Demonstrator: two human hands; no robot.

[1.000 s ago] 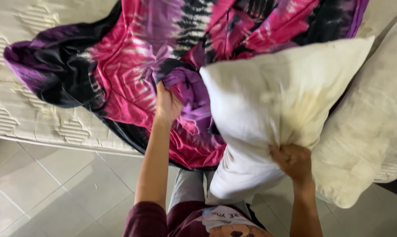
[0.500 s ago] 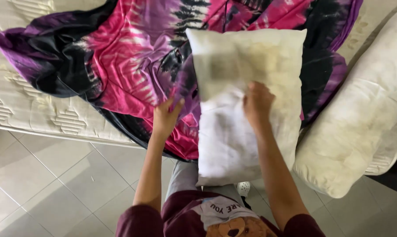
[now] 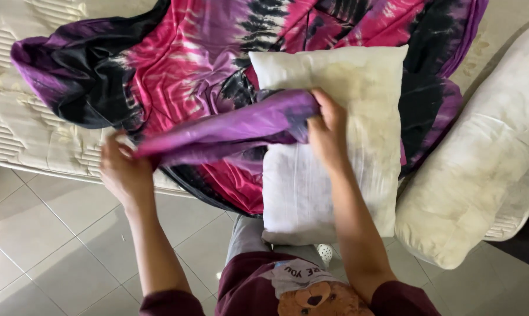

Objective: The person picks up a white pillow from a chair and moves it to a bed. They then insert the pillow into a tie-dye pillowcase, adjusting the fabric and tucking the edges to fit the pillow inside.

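A pink, purple and black tie-dye cloth (image 3: 188, 70) lies spread over a bare cream mattress (image 3: 30, 140). A white pillow (image 3: 329, 175) rests on the cloth, hanging over the mattress edge toward me. My left hand (image 3: 124, 169) grips one end of a purple edge of the cloth at the mattress edge. My right hand (image 3: 326, 129) grips the other end, above the pillow. The purple strip is stretched taut between both hands, across the pillow's left part.
A second, yellowed pillow (image 3: 481, 169) leans at the right against the mattress. Grey floor tiles (image 3: 48, 251) run below the mattress edge. My legs and maroon shirt show at the bottom middle.
The pillow was set down flat on the cloth. Both hands left it and took hold of a purple edge of the cloth, pulling it apart over the pillow.
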